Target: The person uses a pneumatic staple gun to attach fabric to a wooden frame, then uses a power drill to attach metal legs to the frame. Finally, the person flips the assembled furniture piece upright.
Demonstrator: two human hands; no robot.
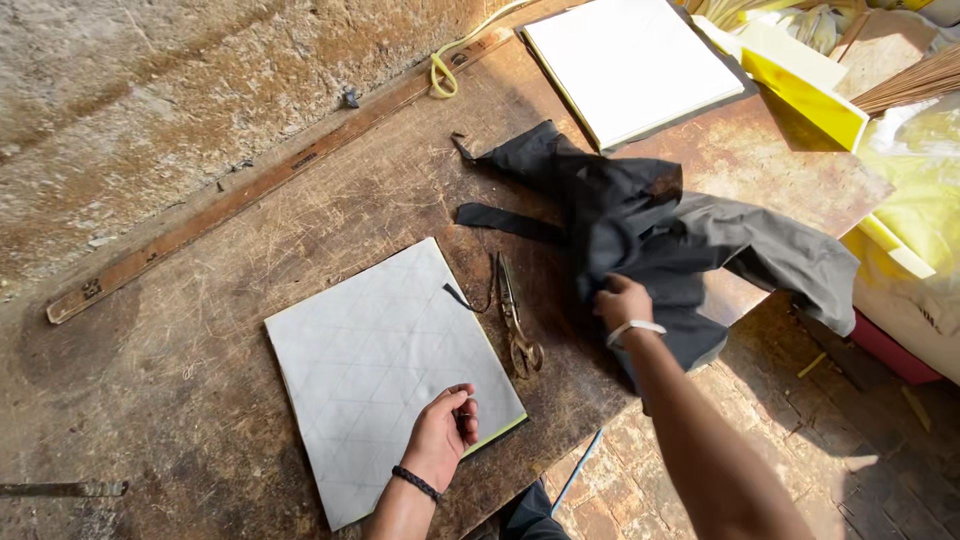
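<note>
Head view, scratched wooden table (300, 230), rough plaster wall (150, 80), brick floor (800, 420)

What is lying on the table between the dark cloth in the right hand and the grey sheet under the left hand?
Only the scissors lie between the dark cloth and the grey sheet, by its right edge.

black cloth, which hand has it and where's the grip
The right hand grips the black cloth at a bunched fold near its middle. The left hand only rests on the grey sheet.
</note>
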